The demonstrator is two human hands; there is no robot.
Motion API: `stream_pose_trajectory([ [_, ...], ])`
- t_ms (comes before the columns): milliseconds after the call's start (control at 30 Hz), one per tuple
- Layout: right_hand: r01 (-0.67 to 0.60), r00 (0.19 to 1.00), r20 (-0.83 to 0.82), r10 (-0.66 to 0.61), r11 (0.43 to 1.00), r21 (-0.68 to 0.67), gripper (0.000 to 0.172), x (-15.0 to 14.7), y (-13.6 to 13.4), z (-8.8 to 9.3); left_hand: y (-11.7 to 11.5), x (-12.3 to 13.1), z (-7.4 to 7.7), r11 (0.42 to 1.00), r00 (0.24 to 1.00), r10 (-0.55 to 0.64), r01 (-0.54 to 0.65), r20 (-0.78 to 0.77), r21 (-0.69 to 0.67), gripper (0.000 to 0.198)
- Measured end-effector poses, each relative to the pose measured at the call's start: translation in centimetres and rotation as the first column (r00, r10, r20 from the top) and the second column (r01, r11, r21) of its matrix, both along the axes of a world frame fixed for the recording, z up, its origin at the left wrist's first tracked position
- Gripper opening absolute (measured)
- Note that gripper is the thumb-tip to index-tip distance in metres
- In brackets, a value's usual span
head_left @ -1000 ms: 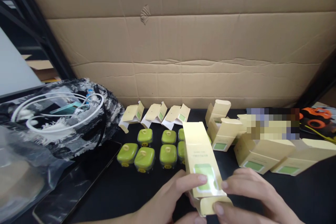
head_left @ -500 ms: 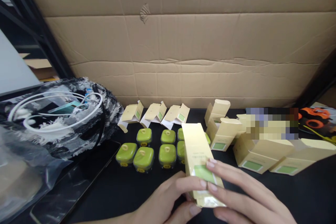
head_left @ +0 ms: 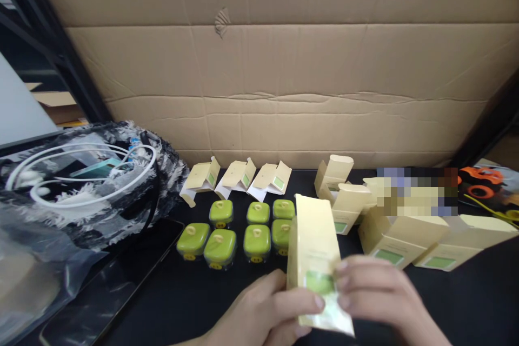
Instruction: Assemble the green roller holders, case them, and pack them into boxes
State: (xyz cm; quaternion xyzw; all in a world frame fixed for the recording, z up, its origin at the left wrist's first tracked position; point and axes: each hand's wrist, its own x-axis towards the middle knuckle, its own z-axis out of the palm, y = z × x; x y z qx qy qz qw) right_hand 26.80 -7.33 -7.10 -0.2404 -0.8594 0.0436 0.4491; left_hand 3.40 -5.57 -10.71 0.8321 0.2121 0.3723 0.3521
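In front of me is a tall, pale yellow cardboard box [head_left: 318, 232] with a green label, its top flap standing up. My left hand [head_left: 267, 308] is closed around its lower left side, the fingers over the front below the label. My right hand [head_left: 377, 289], slightly blurred, has its curled fingertips at the box's lower right edge. A shiny patch shows at the bottom of the box. Just behind it stand several small clear containers with green lids [head_left: 257, 238], some partly hidden by the box.
Folded-open cartons [head_left: 235, 175] lie in a row at the back. More opened yellow boxes [head_left: 389, 240] stand at the right, near an orange toy [head_left: 482, 175]. On the left are a fuzzy black-and-white bundle with a white cable [head_left: 154, 159], a clear plastic bag [head_left: 24, 281] and a black glossy panel [head_left: 121, 281].
The box has shifted a little right and down and turned more upright. My right fingers have moved from its front face to its right edge.
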Motion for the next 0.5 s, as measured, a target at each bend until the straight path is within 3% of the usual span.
stream_pose_trajectory([
  [100,0.185,0.963,-0.173,-0.209,0.972,-0.144,0.054,0.2,0.5,0.7,-0.4,-0.4,-0.6,0.973,0.988,0.097,-0.12,-0.121,-0.196,0.018],
  [167,0.187,0.963,-0.14,-0.231,0.944,-0.273,0.058,0.3,1.0,1.9,-0.6,-0.5,-1.0,0.951,0.971,0.167,-0.204,-0.17,-0.232,0.017],
  [233,0.106,0.984,-0.088,-0.156,0.903,-0.416,0.046,0.4,1.5,3.7,-0.5,-0.6,-1.7,0.949,0.969,0.196,-0.225,-0.149,-0.218,0.019],
  [333,-0.014,0.998,-0.058,-0.023,0.821,-0.571,0.021,0.7,2.7,7.1,0.0,-0.3,-2.7,0.973,0.988,0.153,-0.154,-0.022,-0.173,0.029],
  [433,0.038,0.999,0.043,-0.017,0.832,-0.553,0.016,1.0,5.3,10.6,0.6,0.1,-3.3,0.989,0.99,0.104,-0.093,0.096,-0.114,0.067],
  [500,0.156,0.982,0.17,-0.087,0.877,-0.454,0.024,1.1,7.9,12.6,0.7,0.3,-3.3,0.999,0.985,0.018,-0.01,0.169,-0.049,0.074],
])
